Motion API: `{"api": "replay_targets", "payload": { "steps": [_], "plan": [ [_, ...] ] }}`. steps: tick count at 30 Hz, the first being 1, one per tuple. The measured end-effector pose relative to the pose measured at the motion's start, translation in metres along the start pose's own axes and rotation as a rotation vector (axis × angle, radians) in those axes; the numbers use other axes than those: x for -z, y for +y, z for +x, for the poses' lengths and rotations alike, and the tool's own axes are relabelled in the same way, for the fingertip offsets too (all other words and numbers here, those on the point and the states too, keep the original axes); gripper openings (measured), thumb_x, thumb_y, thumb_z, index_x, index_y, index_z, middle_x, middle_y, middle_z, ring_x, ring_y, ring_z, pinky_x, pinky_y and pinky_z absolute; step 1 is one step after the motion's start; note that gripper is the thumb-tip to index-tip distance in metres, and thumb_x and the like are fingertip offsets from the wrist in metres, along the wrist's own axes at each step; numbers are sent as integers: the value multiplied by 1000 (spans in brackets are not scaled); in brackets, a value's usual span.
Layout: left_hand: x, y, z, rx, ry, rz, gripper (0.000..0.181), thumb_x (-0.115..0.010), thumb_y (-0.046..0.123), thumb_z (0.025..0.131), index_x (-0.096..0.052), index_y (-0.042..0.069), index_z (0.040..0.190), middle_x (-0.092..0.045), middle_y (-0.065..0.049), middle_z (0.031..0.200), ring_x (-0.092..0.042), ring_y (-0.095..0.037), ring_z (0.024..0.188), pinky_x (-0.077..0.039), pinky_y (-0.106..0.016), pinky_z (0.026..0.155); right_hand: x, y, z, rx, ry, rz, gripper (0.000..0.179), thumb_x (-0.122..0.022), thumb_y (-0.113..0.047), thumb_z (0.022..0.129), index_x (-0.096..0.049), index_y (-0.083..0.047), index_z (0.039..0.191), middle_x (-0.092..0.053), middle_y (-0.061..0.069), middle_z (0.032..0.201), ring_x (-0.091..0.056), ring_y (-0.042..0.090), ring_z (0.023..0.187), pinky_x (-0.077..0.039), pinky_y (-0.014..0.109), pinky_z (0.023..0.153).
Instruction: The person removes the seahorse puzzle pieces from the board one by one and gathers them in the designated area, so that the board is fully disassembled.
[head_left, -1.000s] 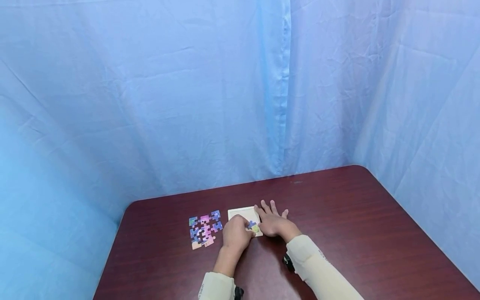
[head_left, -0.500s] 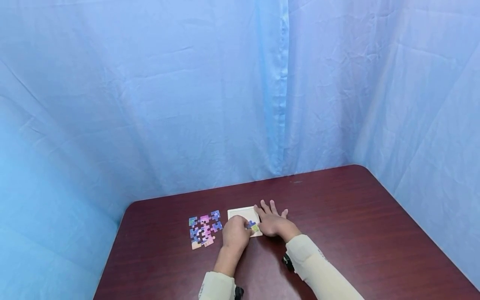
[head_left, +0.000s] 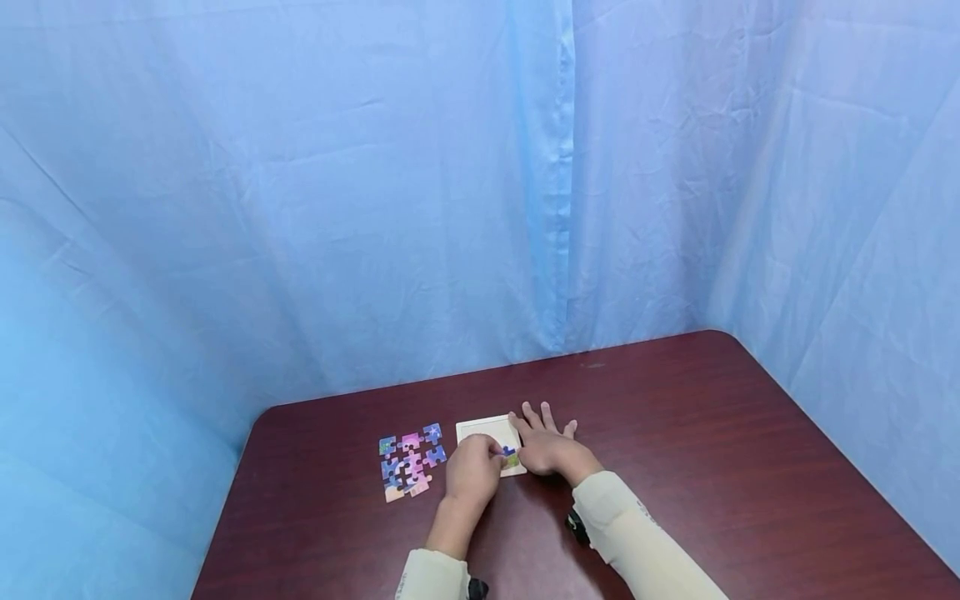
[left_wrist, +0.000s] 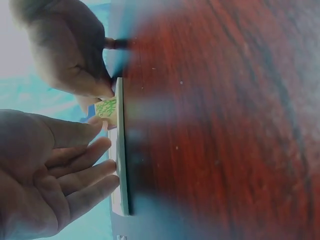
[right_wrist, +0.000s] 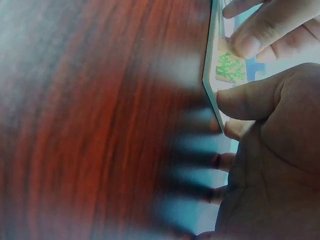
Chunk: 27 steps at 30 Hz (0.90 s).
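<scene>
My left hand (head_left: 474, 471) is over the near part of a pale wooden puzzle tray (head_left: 480, 422), thumb and forefinger pinching a puzzle piece (right_wrist: 231, 67). That piece is yellowish and blue with a green coral-like print, and it stands tilted up from the tray in the left wrist view (left_wrist: 106, 108). The other left fingers reach over the tray's rim. Against the tray's right side lies my right hand (head_left: 551, 448), its fingers spread on the table and its thumb at the near right corner. The left hand hides part of the tray's floor.
Left of the tray, several loose pink, purple and blue puzzle pieces (head_left: 413, 461) lie in a loose square on the dark red-brown table (head_left: 675, 467). Blue curtains (head_left: 420, 208) hang behind the table and along both sides.
The puzzle piece in my left hand has tipped up, and its printed face now looks narrower from the head view. My right hand holds its place beside the tray.
</scene>
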<state>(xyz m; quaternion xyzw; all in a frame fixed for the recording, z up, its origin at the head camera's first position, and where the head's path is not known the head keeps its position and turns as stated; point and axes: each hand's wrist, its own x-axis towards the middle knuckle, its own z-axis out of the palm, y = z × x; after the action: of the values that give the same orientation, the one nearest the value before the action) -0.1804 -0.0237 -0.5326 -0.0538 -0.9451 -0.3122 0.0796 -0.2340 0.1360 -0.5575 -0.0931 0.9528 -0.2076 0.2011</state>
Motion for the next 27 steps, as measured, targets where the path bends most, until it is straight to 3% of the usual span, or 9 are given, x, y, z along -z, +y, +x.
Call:
{"api": "replay_targets", "payload": {
  "steps": [9,15,27],
  "plan": [
    [4,-1,-3,34,3,-157,14,-77,10,93,-67,16,86,-68,5,73,-52,-5,61,-42,-27,58,-2,1,3,-9,10,5,73,-43,-18,99,-25,-23,169,-4,7,181,11,38,166,7,84,118],
    [14,-4,-9,40,38,-147,12,-79,15,92,-68,18,87,-72,6,76,-58,-4,64,-45,-27,60,-3,2,4,-9,20,0,72,-41,-18,99,-26,-22,169,-5,7,180,10,38,166,8,84,119],
    [44,-23,-32,139,61,-134,11,-80,16,90,-69,17,89,-69,6,78,-58,-4,67,-47,-28,62,-5,-2,2,-9,11,6,71,-38,-18,100,-25,-25,169,-5,4,181,10,36,167,7,81,121]
  ]
}}
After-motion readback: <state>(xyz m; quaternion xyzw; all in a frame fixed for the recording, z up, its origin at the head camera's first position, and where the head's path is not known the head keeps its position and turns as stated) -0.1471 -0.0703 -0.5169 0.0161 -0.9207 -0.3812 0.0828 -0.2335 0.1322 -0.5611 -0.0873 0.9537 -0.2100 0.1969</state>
